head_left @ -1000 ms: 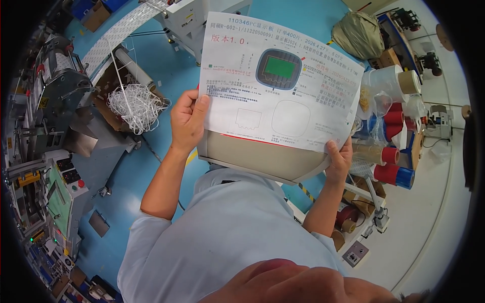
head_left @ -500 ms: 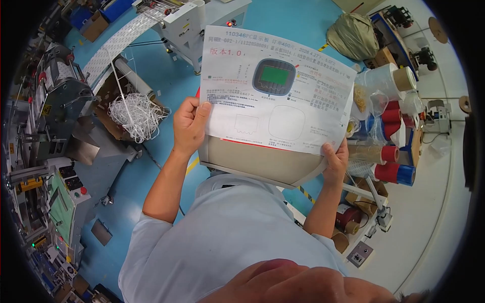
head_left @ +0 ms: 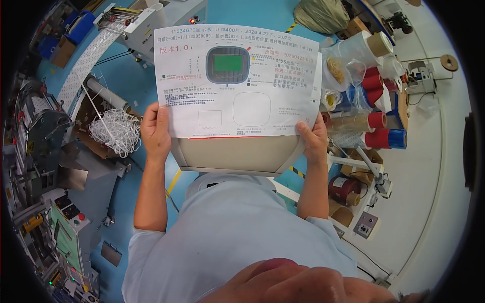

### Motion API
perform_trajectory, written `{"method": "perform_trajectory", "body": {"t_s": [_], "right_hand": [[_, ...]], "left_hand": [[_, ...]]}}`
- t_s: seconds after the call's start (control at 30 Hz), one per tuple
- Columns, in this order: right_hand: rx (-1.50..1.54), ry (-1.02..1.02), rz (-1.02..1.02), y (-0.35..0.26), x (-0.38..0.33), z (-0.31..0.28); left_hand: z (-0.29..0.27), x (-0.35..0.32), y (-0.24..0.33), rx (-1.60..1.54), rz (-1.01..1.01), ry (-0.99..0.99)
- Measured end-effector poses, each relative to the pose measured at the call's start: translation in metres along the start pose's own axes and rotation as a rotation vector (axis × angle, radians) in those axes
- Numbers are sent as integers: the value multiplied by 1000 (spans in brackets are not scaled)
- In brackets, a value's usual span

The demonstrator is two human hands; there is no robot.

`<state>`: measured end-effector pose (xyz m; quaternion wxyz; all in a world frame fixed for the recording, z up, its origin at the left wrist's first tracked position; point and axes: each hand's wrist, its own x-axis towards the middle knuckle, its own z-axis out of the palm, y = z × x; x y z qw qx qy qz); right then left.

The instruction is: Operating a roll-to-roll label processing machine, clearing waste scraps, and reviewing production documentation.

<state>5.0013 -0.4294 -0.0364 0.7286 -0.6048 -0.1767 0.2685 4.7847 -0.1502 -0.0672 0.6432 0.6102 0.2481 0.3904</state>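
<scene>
Two bare hands hold up one white printed paper sheet [head_left: 237, 81], the largest thing in front of the person, raised at chest height above the blue floor [head_left: 151, 91]. It carries rows of small print, a grey rounded panel drawing with a green screen near its top middle, and faint outline shapes lower down. Behind its lower edge sits a beige flat board [head_left: 237, 155], which shows below the paper between the two hands. The left hand [head_left: 155, 132] has its grip closed on the sheet's lower left corner, thumb on the front. The right hand [head_left: 314, 139] has its grip closed on the lower right corner, thumb likewise on the printed face. To the left, on the floor, lies a tangle of white plastic strips [head_left: 115, 130]. To the right stand red and blue tape rolls [head_left: 384, 137] on a rack.
</scene>
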Motion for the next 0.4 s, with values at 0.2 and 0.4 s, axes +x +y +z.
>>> {"method": "perform_trajectory", "body": {"t_s": [0.2, 0.4], "right_hand": [[-15, 9, -6, -3, 0, 4], [-10, -15, 5, 2, 3, 4]], "left_hand": [[-7, 3, -2, -48, -73, -33], [-15, 4, 11, -311, -262, -129]]}}
